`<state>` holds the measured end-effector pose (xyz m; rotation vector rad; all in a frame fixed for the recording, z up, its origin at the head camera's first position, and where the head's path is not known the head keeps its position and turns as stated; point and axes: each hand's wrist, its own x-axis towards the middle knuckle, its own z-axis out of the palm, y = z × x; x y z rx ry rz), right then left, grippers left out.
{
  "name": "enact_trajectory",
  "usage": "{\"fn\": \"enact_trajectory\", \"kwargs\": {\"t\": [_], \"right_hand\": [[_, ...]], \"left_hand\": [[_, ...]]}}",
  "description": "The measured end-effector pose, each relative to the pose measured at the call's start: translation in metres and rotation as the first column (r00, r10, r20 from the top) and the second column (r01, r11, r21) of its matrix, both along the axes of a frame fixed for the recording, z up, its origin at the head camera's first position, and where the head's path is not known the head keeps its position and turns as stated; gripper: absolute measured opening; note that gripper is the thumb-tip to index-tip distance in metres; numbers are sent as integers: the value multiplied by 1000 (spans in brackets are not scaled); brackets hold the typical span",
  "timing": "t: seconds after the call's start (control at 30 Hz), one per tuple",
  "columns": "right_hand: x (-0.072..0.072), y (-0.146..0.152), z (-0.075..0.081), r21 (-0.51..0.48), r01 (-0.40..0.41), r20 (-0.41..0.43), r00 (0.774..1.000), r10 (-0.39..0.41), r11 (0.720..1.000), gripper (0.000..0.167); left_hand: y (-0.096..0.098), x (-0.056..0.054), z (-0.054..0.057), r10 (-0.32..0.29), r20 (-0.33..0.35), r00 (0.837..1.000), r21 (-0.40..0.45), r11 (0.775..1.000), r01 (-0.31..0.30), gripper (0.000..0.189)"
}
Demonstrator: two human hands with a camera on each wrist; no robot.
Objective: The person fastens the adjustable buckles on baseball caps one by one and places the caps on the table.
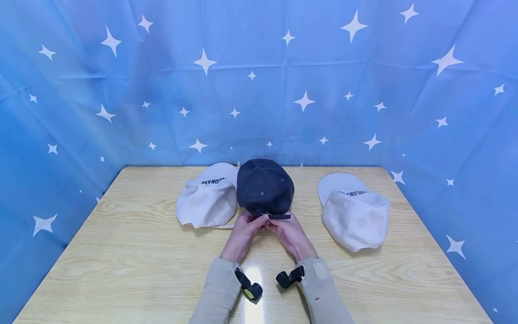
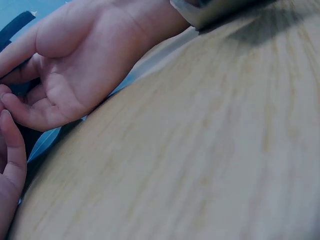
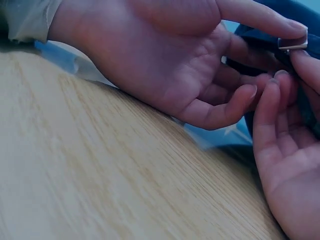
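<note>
A dark navy baseball cap (image 1: 265, 186) sits at the back middle of the table, its rear side toward me. My left hand (image 1: 243, 231) and right hand (image 1: 290, 231) meet at the cap's back strap (image 1: 280, 217), whose loose end sticks out to the right. In the right wrist view, a small metal buckle (image 3: 293, 46) lies between the two hands' thumbs. My right hand's thumb presses on it from one side, and the left thumb touches it from the other. Curled fingertips of both hands come together under the strap, partly hiding it.
A white cap with dark lettering (image 1: 208, 202) lies close against the navy cap's left side, its strap trailing toward my left hand. Another white lettered cap (image 1: 356, 220) is farther right. Behind the wooden table (image 1: 133, 252) hangs a blue star-patterned cloth (image 1: 259, 121).
</note>
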<state>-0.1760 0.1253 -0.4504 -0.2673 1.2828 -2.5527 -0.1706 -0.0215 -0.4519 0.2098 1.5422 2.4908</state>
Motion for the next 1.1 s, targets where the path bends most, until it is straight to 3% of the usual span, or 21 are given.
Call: {"fn": "enact_trajectory", "kwargs": {"t": [0.4,0.53,0.67,0.83,1.03,1.1], "right_hand": [[4,-2,4,86,-68,-21,997,70,994,16],[2,-3,4,112,-20,-23,999,23,993,14],[2,-3,5,107,33,-24,999,-31,994,7],[2,-1,6,5,38,-34,999,-38,999,10],[-1,3,4,-191,21,-73,997,-36,981,18],[-2,4,2,-246,36,-71,996,-55,969,19]], "left_hand": [[-3,0,-3,86,6,996,45,995,-86,19],[-2,-1,-2,76,-5,997,39,996,-76,21],[-4,-1,0,47,5,999,142,989,-47,16],[-11,-2,0,-11,-4,1000,366,931,11,16],[-18,-6,-1,-53,-23,998,589,806,56,24],[-19,-6,-1,-68,-34,997,625,777,74,25]]}}
